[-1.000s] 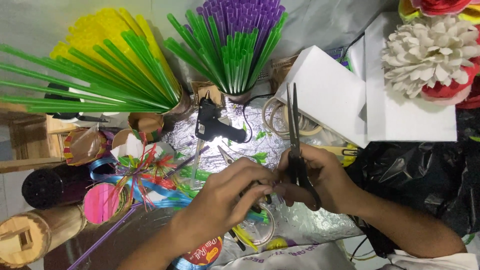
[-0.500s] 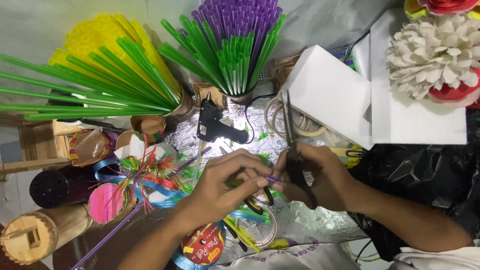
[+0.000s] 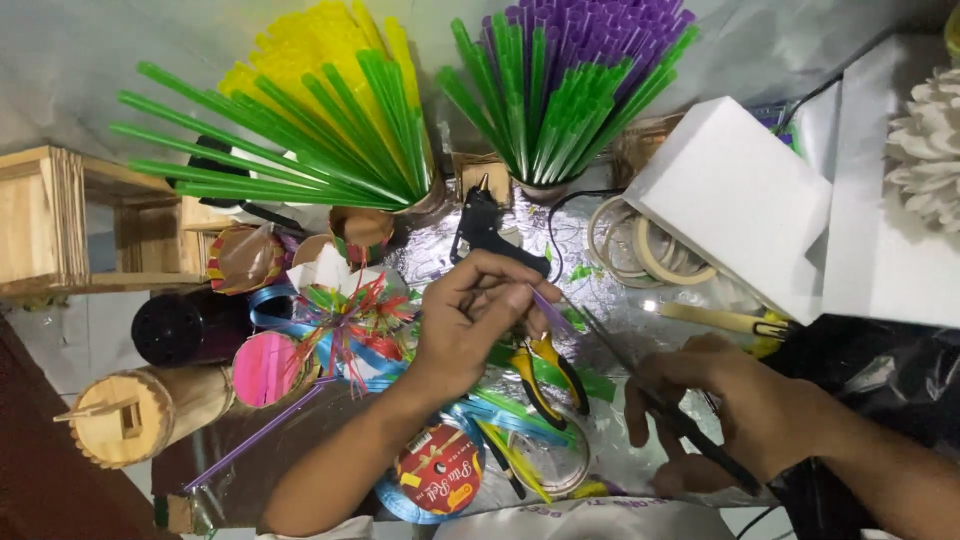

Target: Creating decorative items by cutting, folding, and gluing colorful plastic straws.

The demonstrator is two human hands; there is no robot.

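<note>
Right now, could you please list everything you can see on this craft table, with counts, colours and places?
Green plastic straws: many, fanned, upper left.
Yellow plastic straws: many, behind those.
Purple and green straws bundle: one, top centre.
Black glue gun: one, centre, on silver foil.
White foam block: one, upper right.
Tape rings: several, beige, beside the block.
Wooden box: one, left edge.
Yellow-handled pliers: one, centre.
Left hand: pinches a thin purple straw piece.
Right hand: holds black scissors.
</note>
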